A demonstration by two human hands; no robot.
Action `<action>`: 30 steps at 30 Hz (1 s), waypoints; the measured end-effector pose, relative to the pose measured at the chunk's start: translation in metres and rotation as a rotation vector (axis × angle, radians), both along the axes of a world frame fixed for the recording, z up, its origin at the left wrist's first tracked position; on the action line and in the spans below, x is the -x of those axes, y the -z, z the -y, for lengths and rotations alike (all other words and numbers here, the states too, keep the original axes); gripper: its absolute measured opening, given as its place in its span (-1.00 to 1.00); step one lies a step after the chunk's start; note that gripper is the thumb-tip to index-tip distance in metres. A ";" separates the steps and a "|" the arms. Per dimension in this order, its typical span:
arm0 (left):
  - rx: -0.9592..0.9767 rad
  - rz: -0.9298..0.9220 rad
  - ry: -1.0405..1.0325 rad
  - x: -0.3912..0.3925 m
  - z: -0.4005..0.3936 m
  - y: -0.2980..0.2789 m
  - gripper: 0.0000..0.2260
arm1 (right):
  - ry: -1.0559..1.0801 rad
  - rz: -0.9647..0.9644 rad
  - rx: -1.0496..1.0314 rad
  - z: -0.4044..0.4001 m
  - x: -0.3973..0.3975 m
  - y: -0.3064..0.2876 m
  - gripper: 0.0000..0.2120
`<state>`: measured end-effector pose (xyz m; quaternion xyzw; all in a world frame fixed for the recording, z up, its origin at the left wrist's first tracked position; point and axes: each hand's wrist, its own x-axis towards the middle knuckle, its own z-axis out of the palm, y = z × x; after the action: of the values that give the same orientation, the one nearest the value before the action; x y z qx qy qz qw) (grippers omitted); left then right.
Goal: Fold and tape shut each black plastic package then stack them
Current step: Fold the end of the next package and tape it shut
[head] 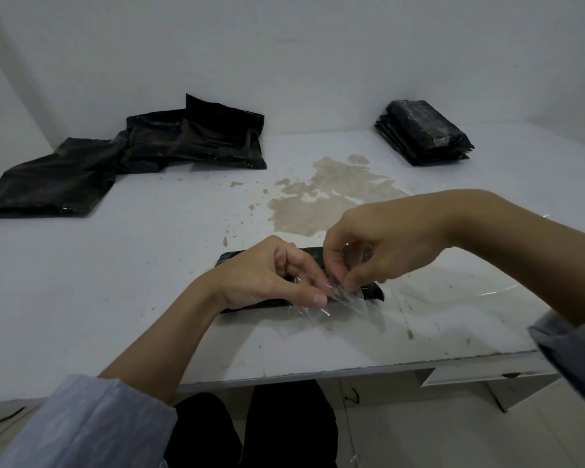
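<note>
Both hands (318, 275) pinch clear tape (338, 307) over the folded black package (374, 293).

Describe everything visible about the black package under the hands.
The folded black package is glossy plastic, folded into a long narrow bar. It lies flat on the white table, near the front edge, running left to right. The left hand rests on its middle and covers most of it; only the ends and edges show. The right hand pinches a crumpled piece of clear tape that lies over its right part.
</note>
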<state>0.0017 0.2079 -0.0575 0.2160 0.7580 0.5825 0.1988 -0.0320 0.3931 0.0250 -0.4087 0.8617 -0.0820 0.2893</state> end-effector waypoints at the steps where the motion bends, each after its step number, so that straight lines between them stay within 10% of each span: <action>1: 0.002 -0.005 0.004 0.000 0.000 0.000 -0.90 | 0.006 0.045 0.027 -0.002 0.003 -0.001 -0.95; 17: -0.288 0.075 0.084 0.002 0.006 0.004 -0.85 | 0.008 0.888 1.062 -0.011 0.028 0.045 -0.93; 30: -0.460 0.229 0.060 0.011 0.015 0.010 -0.74 | 0.480 0.854 1.618 0.025 0.020 0.058 -0.92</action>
<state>-0.0095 0.1932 -0.0672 0.2105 0.5713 0.7540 0.2464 -0.0522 0.3678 -0.0325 -0.2326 0.4257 -0.8548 0.1843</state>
